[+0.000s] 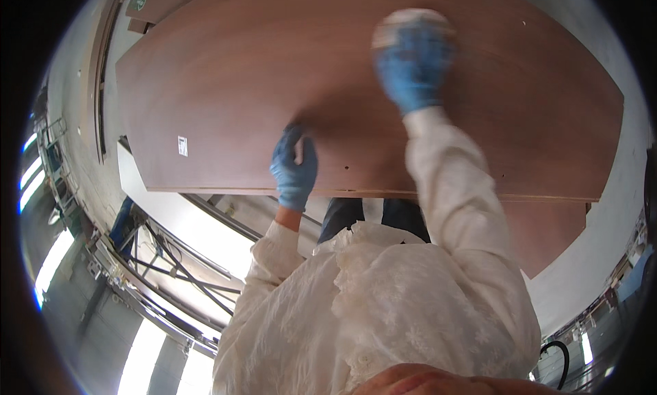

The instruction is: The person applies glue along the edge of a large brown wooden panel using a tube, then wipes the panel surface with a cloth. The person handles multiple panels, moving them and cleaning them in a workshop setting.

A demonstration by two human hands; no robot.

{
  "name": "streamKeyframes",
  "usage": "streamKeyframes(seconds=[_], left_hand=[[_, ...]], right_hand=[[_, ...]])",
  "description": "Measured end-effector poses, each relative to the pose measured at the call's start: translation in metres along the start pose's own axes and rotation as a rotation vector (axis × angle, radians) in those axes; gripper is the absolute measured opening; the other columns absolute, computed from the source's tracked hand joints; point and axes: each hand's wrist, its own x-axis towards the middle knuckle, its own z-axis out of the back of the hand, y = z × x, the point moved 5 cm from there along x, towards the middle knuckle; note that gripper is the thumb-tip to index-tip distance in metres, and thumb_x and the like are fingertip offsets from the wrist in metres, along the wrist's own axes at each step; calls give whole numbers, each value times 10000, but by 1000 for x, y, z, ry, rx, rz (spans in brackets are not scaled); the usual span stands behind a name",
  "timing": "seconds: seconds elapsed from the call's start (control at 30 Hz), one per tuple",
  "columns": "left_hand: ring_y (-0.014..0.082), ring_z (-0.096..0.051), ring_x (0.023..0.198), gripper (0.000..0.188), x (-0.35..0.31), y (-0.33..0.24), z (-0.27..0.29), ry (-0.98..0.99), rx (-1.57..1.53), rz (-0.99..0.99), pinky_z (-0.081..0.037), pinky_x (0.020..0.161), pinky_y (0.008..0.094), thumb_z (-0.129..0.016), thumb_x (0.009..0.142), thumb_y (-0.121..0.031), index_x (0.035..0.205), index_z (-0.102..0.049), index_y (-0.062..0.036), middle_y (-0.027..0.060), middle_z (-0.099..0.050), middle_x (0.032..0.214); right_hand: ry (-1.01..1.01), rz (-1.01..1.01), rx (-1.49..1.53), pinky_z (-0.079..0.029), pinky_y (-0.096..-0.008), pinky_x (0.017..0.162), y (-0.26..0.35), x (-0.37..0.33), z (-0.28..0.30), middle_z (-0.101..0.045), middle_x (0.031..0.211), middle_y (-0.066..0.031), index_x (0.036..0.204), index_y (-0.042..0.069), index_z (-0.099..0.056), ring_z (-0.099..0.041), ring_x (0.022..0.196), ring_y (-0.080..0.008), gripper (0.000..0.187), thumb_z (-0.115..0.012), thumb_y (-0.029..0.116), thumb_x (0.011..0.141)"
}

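Blouse (pixel 404 299), panel edge (pixel 363 192), room between hands (pixel 294 176) (pixel 414 70)

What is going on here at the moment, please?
Someone in blue gloves is working over a large brown panel. The right hand, blurred, holds a pale, rounded pad or cloth over its far part. The left hand, fingers curved and seemingly empty, is by the near edge; whether it touches is unclear.

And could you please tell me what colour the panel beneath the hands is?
The panel is reddish brown, best seen in the head view.
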Motion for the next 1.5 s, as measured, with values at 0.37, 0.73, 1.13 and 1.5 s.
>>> streamKeyframes(seconds=[0.37,0.73,1.13,1.5], left_hand=[[488,-481,1356,530,18,21,58,-181,278,-165,-399,1114,571,-745,909,-207,1373,-591,-4,273,-546,1437],[569,-89,1538,1090,59,49,-13,264,518,-41,-94,1255,603,-756,854,-557,1607,-232,33,354,-154,1663],[571,-144,1523,1038,70,54,-14,438,615,-55,-123,1262,595,-746,872,-549,1546,-307,107,396,-221,1618],[515,-178,1545,1074,68,62,-12,431,653,33,-193,1262,561,-785,850,-536,1603,-274,34,334,-216,1657]], right_hand=[[65,345,412,-515,-398,930,259,-5,-46,-638,1090,-100,1010,143,-658,-609,1044,-238,145,-541,225,986],[-53,-1069,-647,-538,-399,905,-394,-61,100,-716,1229,-81,1243,112,-687,-692,1076,-269,415,-399,360,1077],[67,435,304,-431,-560,1013,207,103,-82,-640,1283,-138,1170,115,-722,-570,1177,-354,357,-558,307,918],[-151,265,189,-547,-402,818,-107,152,-6,-717,989,-35,855,130,-711,-673,981,-251,145,-583,179,902]])
